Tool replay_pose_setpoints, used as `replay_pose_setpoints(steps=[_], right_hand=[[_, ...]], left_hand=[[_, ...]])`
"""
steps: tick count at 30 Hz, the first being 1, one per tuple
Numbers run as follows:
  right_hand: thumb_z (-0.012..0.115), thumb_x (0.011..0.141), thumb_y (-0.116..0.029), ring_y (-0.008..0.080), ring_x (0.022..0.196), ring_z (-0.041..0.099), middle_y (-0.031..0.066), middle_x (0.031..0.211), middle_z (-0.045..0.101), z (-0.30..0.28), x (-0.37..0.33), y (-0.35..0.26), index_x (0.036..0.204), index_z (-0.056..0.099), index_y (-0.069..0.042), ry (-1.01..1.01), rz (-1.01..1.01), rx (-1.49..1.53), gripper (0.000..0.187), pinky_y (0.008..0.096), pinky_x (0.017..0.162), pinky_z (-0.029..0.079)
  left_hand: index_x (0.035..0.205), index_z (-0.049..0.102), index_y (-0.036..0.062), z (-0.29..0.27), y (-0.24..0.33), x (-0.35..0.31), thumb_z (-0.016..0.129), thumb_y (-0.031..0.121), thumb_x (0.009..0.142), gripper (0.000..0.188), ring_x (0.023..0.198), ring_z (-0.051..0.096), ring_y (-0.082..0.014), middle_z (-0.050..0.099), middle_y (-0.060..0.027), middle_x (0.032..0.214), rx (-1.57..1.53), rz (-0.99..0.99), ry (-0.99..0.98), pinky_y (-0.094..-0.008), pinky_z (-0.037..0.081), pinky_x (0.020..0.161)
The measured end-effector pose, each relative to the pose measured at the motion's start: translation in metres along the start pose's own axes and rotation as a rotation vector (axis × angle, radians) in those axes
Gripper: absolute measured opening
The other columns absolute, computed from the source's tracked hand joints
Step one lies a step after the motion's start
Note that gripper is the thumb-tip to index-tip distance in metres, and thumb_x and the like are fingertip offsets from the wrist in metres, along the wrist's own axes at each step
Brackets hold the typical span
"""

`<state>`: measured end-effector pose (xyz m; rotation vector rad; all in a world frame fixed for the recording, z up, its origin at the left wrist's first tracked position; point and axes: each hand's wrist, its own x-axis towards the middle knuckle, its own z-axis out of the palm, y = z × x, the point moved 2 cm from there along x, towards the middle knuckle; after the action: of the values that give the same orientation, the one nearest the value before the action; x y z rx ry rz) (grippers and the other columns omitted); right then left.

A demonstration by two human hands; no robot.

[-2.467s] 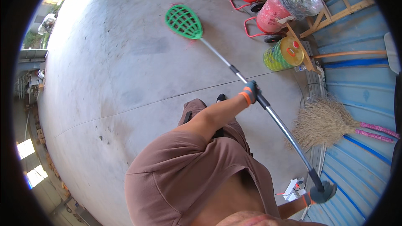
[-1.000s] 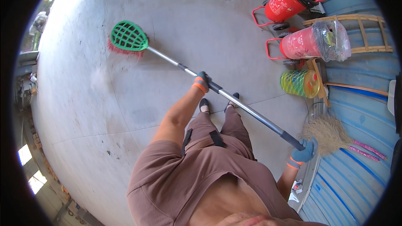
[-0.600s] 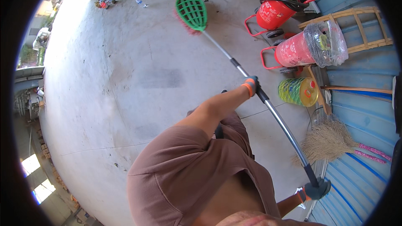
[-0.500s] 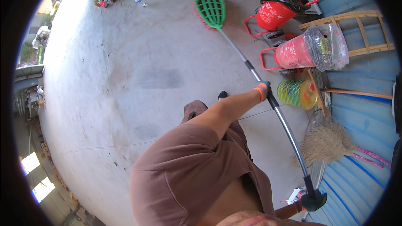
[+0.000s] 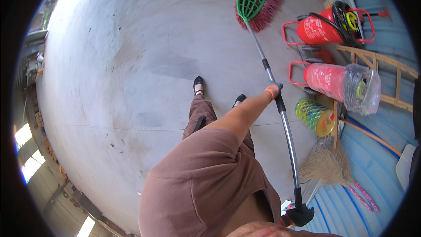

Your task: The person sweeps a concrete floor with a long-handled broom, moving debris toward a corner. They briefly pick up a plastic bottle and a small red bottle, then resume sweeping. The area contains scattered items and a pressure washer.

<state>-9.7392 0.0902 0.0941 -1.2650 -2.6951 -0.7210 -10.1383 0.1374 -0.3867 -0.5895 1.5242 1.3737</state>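
A long-handled broom (image 5: 287, 138) slants across the floor from far middle to near right. Its green openwork head (image 5: 251, 2) rests on the concrete with reddish-pink bristles (image 5: 268, 11) splayed mostly to the right. My left hand (image 5: 274, 88), in a grey glove with an orange cuff, wraps round the black grip midway along the silver handle. Close to my body on the right, my right hand (image 5: 299, 215), in a dark glove, is closed round the handle's black end. Its fingers are partly hidden.
Two red wheeled fire extinguishers (image 5: 316, 30) stand along the blue corrugated wall (image 5: 351, 171), one wrapped in plastic. A jug of yellow liquid (image 5: 325, 123), a wooden frame (image 5: 397, 81) and straw brooms (image 5: 326, 166) are nearby. My shoes (image 5: 198, 84) are on grey concrete (image 5: 109, 105).
The bristles, mostly hidden beneath the head before, now fan out on its right. My right hand appears further left. The view has shifted, so the wall items sit lower right and both shoes show.
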Motion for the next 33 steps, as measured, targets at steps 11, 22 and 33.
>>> replay_pose_setpoints(steps=[11, 22, 33], right_hand=[[0.059, 0.084, -0.006, 0.0358, 0.073, 0.06, 0.0206, 0.09, 0.062, -0.02, 0.144, -0.247, 0.075, 0.056, -0.001, 0.19, -0.384, 0.284, 0.011, 0.042, 0.06, 0.049], [0.053, 0.082, 0.001, 0.0141, 0.061, 0.055, 0.0059, 0.076, 0.052, -0.047, 0.113, -0.538, 0.09, 0.056, -0.001, -0.576, 0.339, 1.712, 0.009, 0.0301, 0.056, 0.051], [0.052, 0.083, 0.0, 0.0104, 0.057, 0.044, 0.0012, 0.071, 0.048, 0.016, 0.187, -0.464, 0.092, 0.057, -0.005, -0.355, 0.649, 1.987, 0.011, 0.031, 0.055, 0.047]], left_hand=[[0.082, 0.057, 0.0019, -0.362, 0.115, 0.02, 0.067, 0.024, 0.085, 0.024, 0.051, 0.054, -0.0232, 0.055, -0.0108, 0.066, -0.628, -0.014, 0.179, -0.0383, 0.049, 0.048], [0.088, 0.053, 0.0088, -0.763, 0.029, 0.011, 0.063, 0.031, 0.086, 0.025, 0.057, 0.053, -0.0234, 0.053, -0.0081, 0.07, -0.798, -0.126, 0.633, -0.0369, 0.049, 0.052], [0.075, 0.044, 0.0123, -0.654, 0.14, -0.013, 0.057, 0.023, 0.087, 0.021, 0.05, 0.047, -0.0196, 0.044, -0.0031, 0.057, -0.918, -0.102, 0.542, -0.0353, 0.047, 0.051]])
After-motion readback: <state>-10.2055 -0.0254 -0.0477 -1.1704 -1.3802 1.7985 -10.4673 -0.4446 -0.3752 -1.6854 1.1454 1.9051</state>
